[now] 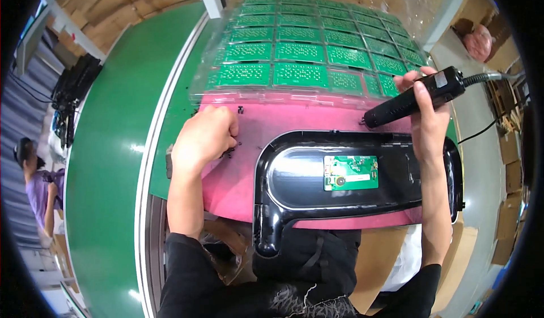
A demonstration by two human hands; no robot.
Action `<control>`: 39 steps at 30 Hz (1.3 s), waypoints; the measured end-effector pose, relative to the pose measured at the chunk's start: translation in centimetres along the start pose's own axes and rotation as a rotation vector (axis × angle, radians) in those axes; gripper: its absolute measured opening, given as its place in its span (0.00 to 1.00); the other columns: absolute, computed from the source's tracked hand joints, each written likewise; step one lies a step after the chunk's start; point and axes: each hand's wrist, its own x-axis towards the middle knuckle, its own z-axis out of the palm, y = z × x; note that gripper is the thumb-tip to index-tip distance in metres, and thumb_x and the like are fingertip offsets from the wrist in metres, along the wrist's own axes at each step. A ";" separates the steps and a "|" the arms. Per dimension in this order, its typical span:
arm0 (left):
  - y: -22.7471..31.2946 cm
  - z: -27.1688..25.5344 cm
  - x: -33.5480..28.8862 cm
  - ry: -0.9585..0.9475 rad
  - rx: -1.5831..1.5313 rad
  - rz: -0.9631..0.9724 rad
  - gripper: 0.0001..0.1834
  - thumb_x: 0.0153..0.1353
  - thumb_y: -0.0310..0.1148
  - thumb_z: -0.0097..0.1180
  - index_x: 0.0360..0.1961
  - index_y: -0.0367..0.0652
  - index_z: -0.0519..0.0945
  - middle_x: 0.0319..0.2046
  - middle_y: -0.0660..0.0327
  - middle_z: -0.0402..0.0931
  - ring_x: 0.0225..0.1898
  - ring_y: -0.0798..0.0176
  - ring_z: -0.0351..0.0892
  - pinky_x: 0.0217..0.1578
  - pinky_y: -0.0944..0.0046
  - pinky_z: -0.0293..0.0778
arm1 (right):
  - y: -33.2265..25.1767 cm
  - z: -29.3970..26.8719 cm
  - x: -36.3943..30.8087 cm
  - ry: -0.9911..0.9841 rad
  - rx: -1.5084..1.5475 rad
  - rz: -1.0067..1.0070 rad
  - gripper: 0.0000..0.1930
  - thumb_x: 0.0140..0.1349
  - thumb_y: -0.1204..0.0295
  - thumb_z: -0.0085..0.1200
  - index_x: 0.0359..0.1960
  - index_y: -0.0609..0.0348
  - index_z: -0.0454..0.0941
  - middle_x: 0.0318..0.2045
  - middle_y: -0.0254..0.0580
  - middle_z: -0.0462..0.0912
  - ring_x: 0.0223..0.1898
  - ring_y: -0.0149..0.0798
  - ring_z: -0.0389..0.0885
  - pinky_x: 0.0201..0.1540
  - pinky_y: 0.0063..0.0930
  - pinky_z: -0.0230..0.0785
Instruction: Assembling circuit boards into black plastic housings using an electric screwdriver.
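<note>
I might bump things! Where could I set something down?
The green surface left of the white rail looks bare. A pink mat patch is free between the clear tray and black housing, left of the electric screwdriver. The tray is crowded with circuit boards; small black parts lie beside the left hand.

The black housing (294,171) looks like glossy plastic, the pink cover (229,190) matt cloth.

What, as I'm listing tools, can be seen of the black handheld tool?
The black handheld tool is a long cylinder, apparently plastic, with a pale label and a grey cable leaving its rear through a ribbed sleeve. The right hand grips it aslant, front end leftward, near the pink mat; whether they touch is unclear.
</note>
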 end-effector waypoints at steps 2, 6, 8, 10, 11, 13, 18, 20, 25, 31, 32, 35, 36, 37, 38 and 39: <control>0.8 -0.7 -0.6 -0.011 0.004 -0.047 0.12 0.40 0.24 0.69 0.30 0.36 0.83 0.27 0.51 0.83 0.33 0.50 0.84 0.36 0.55 0.78 | 0.4 0.9 0.0 -0.043 0.134 0.119 0.20 0.67 0.73 0.56 0.57 0.62 0.65 0.39 0.42 0.79 0.42 0.37 0.80 0.52 0.35 0.73; 1.2 0.1 -0.8 0.041 0.054 -0.015 0.10 0.40 0.25 0.68 0.26 0.38 0.81 0.26 0.51 0.82 0.34 0.48 0.84 0.35 0.52 0.78 | 1.1 1.8 0.2 0.003 0.271 0.086 0.18 0.67 0.70 0.55 0.54 0.61 0.66 0.32 0.39 0.74 0.35 0.34 0.74 0.45 0.32 0.70; 1.4 0.5 -0.5 0.106 0.062 0.039 0.03 0.43 0.25 0.60 0.20 0.37 0.78 0.21 0.50 0.80 0.29 0.46 0.84 0.31 0.51 0.78 | 0.8 1.5 -0.3 0.015 0.299 0.055 0.17 0.69 0.66 0.51 0.55 0.58 0.66 0.32 0.37 0.72 0.35 0.35 0.72 0.47 0.35 0.67; 1.8 0.6 -0.5 0.137 0.091 0.063 0.03 0.45 0.25 0.58 0.19 0.37 0.79 0.20 0.49 0.80 0.28 0.46 0.84 0.30 0.51 0.78 | 0.2 1.3 -0.8 0.028 0.338 0.018 0.18 0.70 0.61 0.47 0.56 0.56 0.66 0.32 0.36 0.71 0.36 0.34 0.70 0.51 0.40 0.65; 1.8 0.7 -0.4 0.169 0.132 0.072 0.03 0.46 0.25 0.56 0.19 0.37 0.79 0.19 0.49 0.79 0.27 0.45 0.83 0.30 0.50 0.77 | -0.5 1.5 -1.0 0.048 0.387 -0.002 0.18 0.70 0.60 0.46 0.55 0.56 0.66 0.31 0.35 0.70 0.35 0.34 0.69 0.51 0.41 0.65; 1.8 0.8 -0.4 0.176 0.177 0.100 0.02 0.44 0.23 0.56 0.20 0.37 0.80 0.20 0.48 0.80 0.28 0.45 0.83 0.31 0.50 0.78 | -2.2 2.2 -1.6 0.095 0.491 -0.021 0.20 0.69 0.58 0.46 0.56 0.57 0.67 0.31 0.34 0.68 0.34 0.33 0.67 0.51 0.42 0.63; 2.7 0.4 -0.2 0.207 0.061 0.099 0.04 0.45 0.22 0.58 0.25 0.35 0.80 0.27 0.46 0.80 0.33 0.45 0.82 0.34 0.52 0.78 | -4.5 3.0 -3.8 0.057 0.652 -0.005 0.25 0.69 0.55 0.45 0.58 0.64 0.67 0.29 0.32 0.66 0.30 0.30 0.64 0.44 0.33 0.61; 4.2 0.1 0.4 0.271 -0.113 0.200 0.05 0.47 0.22 0.59 0.27 0.34 0.80 0.28 0.47 0.80 0.32 0.47 0.82 0.34 0.54 0.78 | -5.2 3.2 -4.6 0.043 0.652 -0.038 0.28 0.69 0.53 0.45 0.59 0.65 0.67 0.27 0.32 0.66 0.28 0.28 0.64 0.39 0.28 0.59; 7.4 1.4 0.4 0.234 -0.566 0.686 0.04 0.55 0.21 0.63 0.33 0.35 0.81 0.32 0.56 0.80 0.37 0.56 0.83 0.38 0.61 0.78 | -7.2 3.5 -6.4 -0.077 0.724 -0.120 0.32 0.66 0.45 0.48 0.54 0.65 0.69 0.21 0.28 0.66 0.18 0.23 0.61 0.29 0.24 0.58; 9.6 4.5 -0.3 0.061 -0.615 0.905 0.10 0.54 0.28 0.68 0.33 0.36 0.78 0.31 0.56 0.78 0.36 0.53 0.79 0.38 0.57 0.76 | -8.8 4.1 -8.0 -0.192 0.577 -0.144 0.29 0.58 0.40 0.59 0.41 0.52 0.67 0.21 0.32 0.74 0.16 0.29 0.70 0.24 0.27 0.62; 9.7 4.7 -0.5 0.072 -0.625 0.873 0.11 0.53 0.30 0.69 0.31 0.37 0.78 0.31 0.57 0.78 0.36 0.54 0.79 0.37 0.58 0.75 | -9.1 5.1 -8.2 -0.114 0.508 -0.154 0.25 0.57 0.45 0.60 0.35 0.51 0.64 0.15 0.26 0.69 0.11 0.24 0.65 0.21 0.21 0.61; 9.6 4.9 -0.6 0.133 -0.613 0.884 0.11 0.55 0.34 0.66 0.30 0.39 0.78 0.29 0.60 0.75 0.34 0.55 0.77 0.36 0.57 0.74 | -8.5 6.0 -8.6 -0.130 0.502 -0.164 0.26 0.56 0.43 0.62 0.35 0.50 0.64 0.14 0.26 0.69 0.11 0.23 0.65 0.20 0.21 0.59; 9.6 5.0 -0.5 0.132 -0.616 0.886 0.11 0.55 0.34 0.66 0.30 0.39 0.78 0.29 0.60 0.75 0.34 0.55 0.77 0.36 0.57 0.74 | -8.4 6.2 -8.8 -0.123 0.484 -0.155 0.28 0.55 0.42 0.63 0.35 0.50 0.65 0.14 0.26 0.69 0.11 0.23 0.64 0.19 0.20 0.58; 9.6 5.1 -0.5 0.172 -0.580 0.909 0.11 0.54 0.34 0.66 0.30 0.40 0.78 0.29 0.61 0.75 0.34 0.56 0.77 0.36 0.58 0.73 | -8.4 6.3 -8.8 -0.121 0.480 -0.155 0.28 0.55 0.42 0.63 0.35 0.50 0.65 0.14 0.26 0.69 0.11 0.23 0.64 0.19 0.20 0.58; 9.6 5.1 -0.5 0.212 -0.543 0.932 0.11 0.54 0.35 0.66 0.30 0.41 0.78 0.29 0.62 0.75 0.34 0.57 0.77 0.36 0.59 0.73 | -8.4 6.3 -8.8 -0.126 0.474 -0.144 0.28 0.55 0.42 0.63 0.36 0.50 0.65 0.14 0.26 0.69 0.11 0.23 0.64 0.19 0.20 0.58; 9.6 5.1 -0.5 0.211 -0.544 0.931 0.11 0.54 0.35 0.66 0.30 0.41 0.78 0.29 0.62 0.75 0.34 0.57 0.77 0.36 0.59 0.73 | -8.3 6.4 -8.8 -0.132 0.470 -0.131 0.28 0.55 0.42 0.63 0.36 0.50 0.65 0.14 0.26 0.69 0.11 0.23 0.64 0.19 0.20 0.57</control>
